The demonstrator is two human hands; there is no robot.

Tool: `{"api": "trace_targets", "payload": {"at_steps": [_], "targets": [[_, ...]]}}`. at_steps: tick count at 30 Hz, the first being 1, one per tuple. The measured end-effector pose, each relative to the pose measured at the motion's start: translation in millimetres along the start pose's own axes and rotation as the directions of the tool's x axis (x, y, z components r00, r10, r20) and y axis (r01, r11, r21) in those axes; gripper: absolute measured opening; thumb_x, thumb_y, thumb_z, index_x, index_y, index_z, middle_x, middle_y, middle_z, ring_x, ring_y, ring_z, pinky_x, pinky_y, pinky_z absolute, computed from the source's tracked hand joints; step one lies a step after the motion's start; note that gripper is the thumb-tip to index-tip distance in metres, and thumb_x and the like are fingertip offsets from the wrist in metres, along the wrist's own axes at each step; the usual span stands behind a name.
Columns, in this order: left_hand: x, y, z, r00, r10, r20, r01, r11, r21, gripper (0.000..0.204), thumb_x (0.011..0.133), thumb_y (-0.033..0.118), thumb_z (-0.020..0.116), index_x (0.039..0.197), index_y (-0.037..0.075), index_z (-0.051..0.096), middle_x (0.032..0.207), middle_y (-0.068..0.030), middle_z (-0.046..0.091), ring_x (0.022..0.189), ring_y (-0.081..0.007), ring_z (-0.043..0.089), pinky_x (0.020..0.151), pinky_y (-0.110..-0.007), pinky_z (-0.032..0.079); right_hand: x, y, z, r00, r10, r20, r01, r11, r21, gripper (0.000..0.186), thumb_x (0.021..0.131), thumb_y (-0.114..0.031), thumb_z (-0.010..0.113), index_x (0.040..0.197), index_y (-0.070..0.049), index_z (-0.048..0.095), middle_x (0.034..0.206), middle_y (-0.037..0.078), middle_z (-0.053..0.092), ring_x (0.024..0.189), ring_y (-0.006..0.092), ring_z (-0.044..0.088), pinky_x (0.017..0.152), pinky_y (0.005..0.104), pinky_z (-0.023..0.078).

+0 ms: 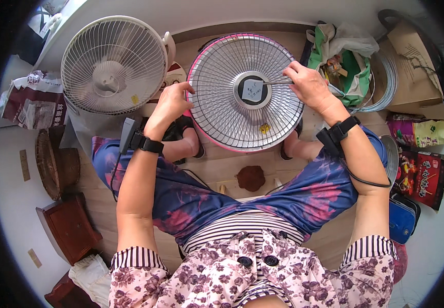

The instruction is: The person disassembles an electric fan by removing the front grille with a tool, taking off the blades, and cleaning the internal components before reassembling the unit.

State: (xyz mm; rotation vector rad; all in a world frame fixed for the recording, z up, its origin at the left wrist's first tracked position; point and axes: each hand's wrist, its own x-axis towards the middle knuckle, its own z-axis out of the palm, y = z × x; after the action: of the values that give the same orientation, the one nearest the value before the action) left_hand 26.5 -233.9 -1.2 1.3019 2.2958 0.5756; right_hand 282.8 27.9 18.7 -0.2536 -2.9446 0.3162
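Between my knees stands a round dish heater with a pink rim, a black wire guard and a silver reflector. A pale label is stuck on its round centre. At its left edge my left hand is closed, thumb and fingers pinching the rim. My right hand is over the upper right of the guard, fingers pinched round a thin metal rod. The rod points left toward the centre label; its kind and its end in my fingers cannot be made out.
A white fan stands at the far left. On the right are a green bag, coiled wire, a cardboard box, a red package and a blue case. Wooden pieces and a wicker basket lie left.
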Motion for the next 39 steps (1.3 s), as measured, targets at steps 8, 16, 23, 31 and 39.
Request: {"api": "trace_targets", "payload": {"at_steps": [8,16,23,31,39], "targets": [[6,0,-9,0.992,-0.082,0.093,0.095,0.985,-0.147,0.033,0.059,0.004,0.073,0.090,0.006,0.063,0.056,0.0036,0.032,0.053,-0.0088,0.033,0.050,-0.026,0.029,3,-3,-16,0.996,-0.078,0.043,0.080,0.995,-0.062,0.029,0.064,-0.007,0.068,0.090,-0.003,0.055,0.090,0.011,0.055,0.082,0.0296,0.061,0.070,0.0380,0.051],[11,4,-20,0.986,-0.128,0.108,0.145,0.975,-0.167,0.029,0.059,0.002,0.066,0.089,0.004,0.063,0.057,-0.0014,0.041,0.055,-0.0128,0.047,0.053,-0.030,0.039,-7,-16,-16,0.995,-0.068,0.070,0.067,0.997,0.029,0.028,0.064,-0.011,0.068,0.088,-0.004,0.056,0.086,0.011,0.056,0.078,0.0304,0.060,0.068,0.0385,0.050],[17,-1,-13,0.990,-0.104,0.095,0.119,0.980,-0.162,0.031,0.060,-0.002,0.062,0.090,0.003,0.062,0.056,0.0042,0.036,0.052,-0.0068,0.039,0.047,-0.024,0.037,-11,-15,-9,0.993,-0.029,0.119,0.026,0.999,0.023,0.028,0.064,-0.011,0.069,0.087,-0.003,0.056,0.086,0.012,0.057,0.081,0.0305,0.061,0.071,0.0387,0.051],[21,1,-12,0.987,-0.127,0.102,0.142,0.979,-0.146,0.032,0.060,-0.004,0.061,0.092,0.003,0.062,0.057,0.0035,0.039,0.052,-0.0074,0.043,0.047,-0.025,0.039,-11,-14,-6,0.993,-0.017,0.118,0.014,0.999,0.030,0.027,0.065,-0.011,0.069,0.087,-0.003,0.055,0.086,0.013,0.057,0.081,0.0312,0.061,0.071,0.0391,0.050],[19,4,-13,0.979,-0.169,0.111,0.186,0.968,-0.169,0.033,0.061,-0.003,0.060,0.094,0.003,0.063,0.061,-0.0045,0.049,0.056,-0.0143,0.052,0.052,-0.031,0.043,-14,-11,-1,0.998,-0.032,0.059,0.027,0.997,0.077,0.028,0.065,-0.009,0.068,0.089,-0.003,0.054,0.086,0.013,0.055,0.078,0.0332,0.058,0.068,0.0401,0.049]]}}
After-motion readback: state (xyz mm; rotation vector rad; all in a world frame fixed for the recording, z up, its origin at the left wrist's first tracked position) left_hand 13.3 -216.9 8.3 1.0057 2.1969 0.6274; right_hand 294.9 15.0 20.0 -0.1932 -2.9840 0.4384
